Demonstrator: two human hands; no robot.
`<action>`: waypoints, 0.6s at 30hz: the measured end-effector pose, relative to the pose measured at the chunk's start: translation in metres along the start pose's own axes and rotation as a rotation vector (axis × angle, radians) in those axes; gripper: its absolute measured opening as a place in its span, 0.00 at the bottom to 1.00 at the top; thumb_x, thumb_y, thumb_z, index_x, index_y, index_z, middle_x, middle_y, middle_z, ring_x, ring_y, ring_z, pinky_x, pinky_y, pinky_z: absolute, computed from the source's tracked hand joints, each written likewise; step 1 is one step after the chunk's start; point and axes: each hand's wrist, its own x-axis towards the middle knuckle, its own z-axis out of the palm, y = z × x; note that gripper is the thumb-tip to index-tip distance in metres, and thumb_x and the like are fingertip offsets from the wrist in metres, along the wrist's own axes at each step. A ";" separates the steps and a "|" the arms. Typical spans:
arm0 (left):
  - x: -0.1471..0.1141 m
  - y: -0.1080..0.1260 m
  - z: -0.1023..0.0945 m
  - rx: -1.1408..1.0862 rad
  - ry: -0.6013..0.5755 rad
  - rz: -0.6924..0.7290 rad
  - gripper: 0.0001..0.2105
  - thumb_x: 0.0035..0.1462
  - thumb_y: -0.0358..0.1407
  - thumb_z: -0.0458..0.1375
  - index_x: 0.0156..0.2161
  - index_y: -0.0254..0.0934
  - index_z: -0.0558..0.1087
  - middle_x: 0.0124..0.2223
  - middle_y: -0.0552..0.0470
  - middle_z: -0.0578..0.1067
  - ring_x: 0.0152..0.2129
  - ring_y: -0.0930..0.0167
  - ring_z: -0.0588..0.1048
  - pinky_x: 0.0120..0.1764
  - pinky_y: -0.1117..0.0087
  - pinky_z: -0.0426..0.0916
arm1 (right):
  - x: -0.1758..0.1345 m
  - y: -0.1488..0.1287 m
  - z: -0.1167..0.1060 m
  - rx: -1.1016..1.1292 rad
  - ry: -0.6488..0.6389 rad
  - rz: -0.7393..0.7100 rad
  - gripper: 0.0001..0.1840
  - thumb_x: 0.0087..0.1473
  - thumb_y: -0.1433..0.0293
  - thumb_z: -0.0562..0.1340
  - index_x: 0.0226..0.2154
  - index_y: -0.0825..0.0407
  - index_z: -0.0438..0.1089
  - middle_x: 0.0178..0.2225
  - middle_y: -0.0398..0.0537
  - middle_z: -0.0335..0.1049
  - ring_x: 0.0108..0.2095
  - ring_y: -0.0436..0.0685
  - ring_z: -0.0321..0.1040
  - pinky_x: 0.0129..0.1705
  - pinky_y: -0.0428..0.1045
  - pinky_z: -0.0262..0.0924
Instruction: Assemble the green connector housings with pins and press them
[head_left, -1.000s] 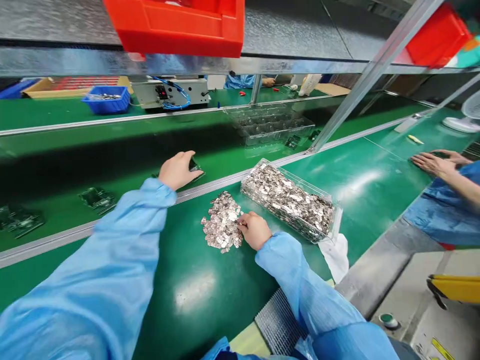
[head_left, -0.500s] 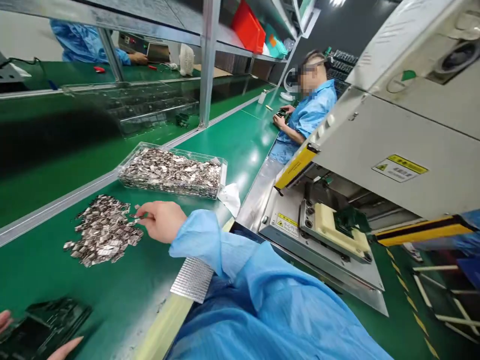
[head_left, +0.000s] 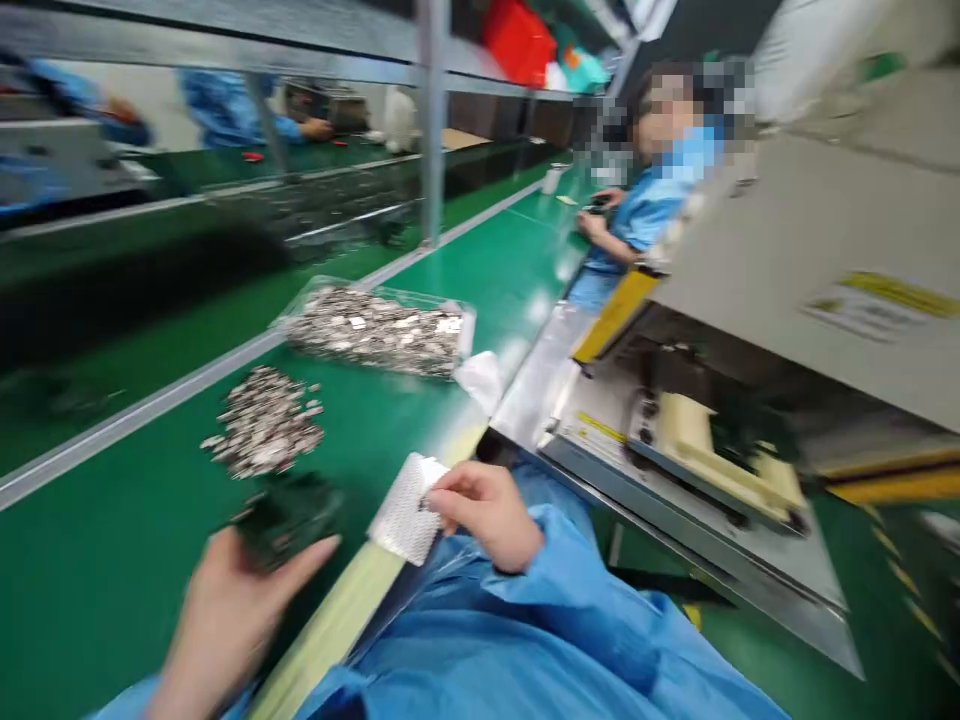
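My left hand point(head_left: 236, 600) grips a dark green plastic part point(head_left: 289, 520), with the thumb along its near side. Motion blur hides the part's details. My right hand point(head_left: 484, 510) is pinched at the table's front edge, beside a silver ridged patch point(head_left: 405, 510). A small dark bit shows at its fingertips, apparently a small metal piece; blur hides its shape. Beyond the left hand lies a loose pile of small flat metal pieces point(head_left: 266, 420) on the green tabletop point(head_left: 90, 560). Behind that pile, a clear plastic box point(head_left: 466, 340) holds many more of these pieces.
A press-like machine point(head_left: 847, 230) with a cream fixture point(head_left: 720, 460) stands on the right. A co-worker in blue point(head_left: 645, 200) sits farther along the bench. White paper point(head_left: 480, 378) lies by the box. A metal post point(head_left: 433, 130) carries a shelf above.
My right hand has drawn back from the metal pile to the silver patch. My left hand has come farther into view with the green part, nearer the pile. The view has shifted.
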 end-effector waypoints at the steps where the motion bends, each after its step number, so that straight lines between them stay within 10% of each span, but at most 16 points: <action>1: 0.001 -0.001 0.010 -0.105 -0.080 -0.070 0.27 0.35 0.51 0.70 0.38 0.35 0.72 0.35 0.49 0.80 0.31 0.62 0.79 0.32 0.63 0.76 | -0.001 0.002 0.002 -0.012 0.010 -0.006 0.20 0.40 0.54 0.73 0.25 0.53 0.72 0.17 0.40 0.68 0.18 0.49 0.62 0.23 0.46 0.60; 7: 0.016 -0.021 0.055 -0.658 -0.289 -0.226 0.31 0.35 0.36 0.73 0.47 0.38 0.66 0.42 0.49 0.78 0.37 0.67 0.79 0.41 0.67 0.76 | 0.018 0.021 0.016 -0.222 -0.038 -0.169 0.12 0.50 0.59 0.68 0.27 0.51 0.75 0.37 0.52 0.73 0.38 0.58 0.70 0.36 0.50 0.65; 18: 0.005 -0.030 0.052 -0.739 -0.356 -0.129 0.23 0.48 0.34 0.68 0.49 0.41 0.69 0.42 0.50 0.77 0.39 0.68 0.78 0.39 0.71 0.75 | 0.033 0.038 0.028 -0.402 0.037 -0.246 0.05 0.53 0.67 0.64 0.28 0.50 0.73 0.52 0.55 0.64 0.56 0.65 0.60 0.56 0.61 0.54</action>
